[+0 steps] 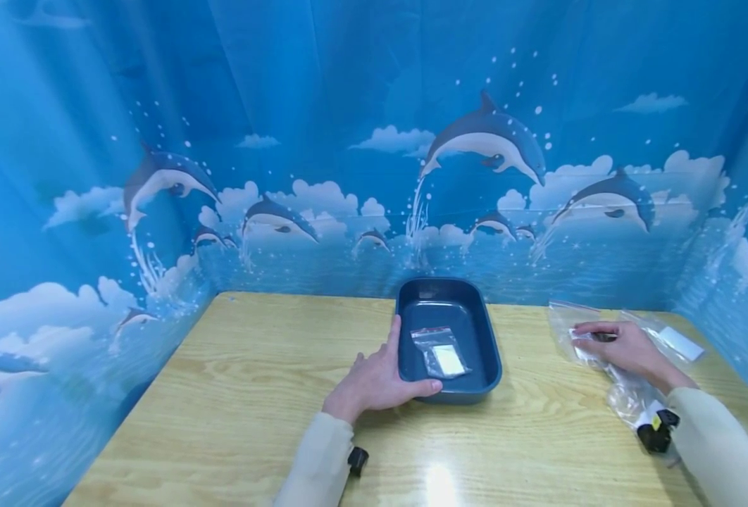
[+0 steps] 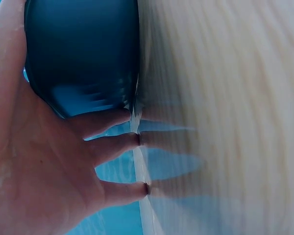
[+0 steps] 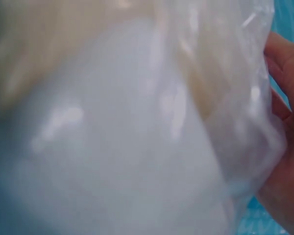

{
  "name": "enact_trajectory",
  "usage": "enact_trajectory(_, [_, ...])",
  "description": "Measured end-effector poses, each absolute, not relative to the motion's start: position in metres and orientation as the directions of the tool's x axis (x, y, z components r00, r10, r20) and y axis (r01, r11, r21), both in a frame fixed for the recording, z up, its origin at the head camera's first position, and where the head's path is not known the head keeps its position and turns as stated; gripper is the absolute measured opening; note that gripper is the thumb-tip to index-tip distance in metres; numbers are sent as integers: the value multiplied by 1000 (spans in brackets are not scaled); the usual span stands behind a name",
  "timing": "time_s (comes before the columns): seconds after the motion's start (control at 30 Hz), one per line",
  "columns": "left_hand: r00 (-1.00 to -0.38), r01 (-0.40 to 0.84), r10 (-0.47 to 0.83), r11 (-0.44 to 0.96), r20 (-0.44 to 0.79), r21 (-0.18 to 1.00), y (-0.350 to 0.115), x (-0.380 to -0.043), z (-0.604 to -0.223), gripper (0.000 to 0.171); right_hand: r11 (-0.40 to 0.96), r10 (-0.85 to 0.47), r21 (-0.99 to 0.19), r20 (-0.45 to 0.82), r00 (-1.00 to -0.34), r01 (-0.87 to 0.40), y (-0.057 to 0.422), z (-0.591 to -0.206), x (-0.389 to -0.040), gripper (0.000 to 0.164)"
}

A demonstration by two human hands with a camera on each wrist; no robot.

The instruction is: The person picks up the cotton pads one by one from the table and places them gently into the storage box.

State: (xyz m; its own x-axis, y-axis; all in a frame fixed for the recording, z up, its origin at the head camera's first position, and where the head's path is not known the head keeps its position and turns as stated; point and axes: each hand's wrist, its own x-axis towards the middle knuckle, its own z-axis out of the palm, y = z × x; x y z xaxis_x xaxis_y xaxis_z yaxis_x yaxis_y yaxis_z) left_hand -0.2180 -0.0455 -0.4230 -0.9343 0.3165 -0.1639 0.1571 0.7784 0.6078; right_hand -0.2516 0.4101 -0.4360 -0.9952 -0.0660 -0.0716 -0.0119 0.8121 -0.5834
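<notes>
My left hand [image 1: 377, 377] lies at the near left corner of a dark blue tray [image 1: 491, 352], fingers straight along its side and thumb on the front rim. In the left wrist view, that hand's fingertips [image 2: 139, 188] meet the wooden tabletop beside the tray [image 2: 83, 54]. Inside the tray is a small clear zip bag [image 1: 427, 345] with a white label. Over on the right, my right hand [image 1: 634, 348] pinches a clear zip bag [image 1: 561, 320] lying on the table. A blurred plastic bag with a white patch [image 3: 122, 132] fills most of the right wrist view.
Beyond the right hand lies another clear bag with a white label [image 1: 681, 343]. Crumpled clear plastic [image 1: 627, 401] lies under the right wrist. A blue dolphin-print curtain [image 1: 323, 141] hangs behind the wooden table [image 1: 253, 394] and along its sides.
</notes>
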Motion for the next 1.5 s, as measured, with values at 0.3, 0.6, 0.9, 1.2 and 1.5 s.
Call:
enact_trajectory(0.3, [-937, 161, 314, 780, -155, 605, -46, -218, -421, 133, 829, -52, -559, -31, -998, -26, 410, -435, -255, 40])
enact_trajectory(0.6, [-937, 160, 313, 782, -158, 602, -47, -218, -420, 132, 830, -82, -546, 82, -993, -113, 407, -438, -258, 22])
enact_trajectory(0.9, [-938, 163, 312, 782, -151, 602, -47, -220, -420, 132, 824, -94, -553, 82, -992, -124, 402, -434, -257, 21])
enact_trajectory(1.2, [-936, 158, 314, 779, -158, 607, -46, -218, -421, 132, 820, -120, -547, 121, -985, -167, 398, -431, -254, 20])
enact_trajectory(1.5, [-935, 157, 314, 780, -162, 606, -46, -216, -421, 131, 798, -112, -577, 141, -984, -173, 393, -427, -247, 24])
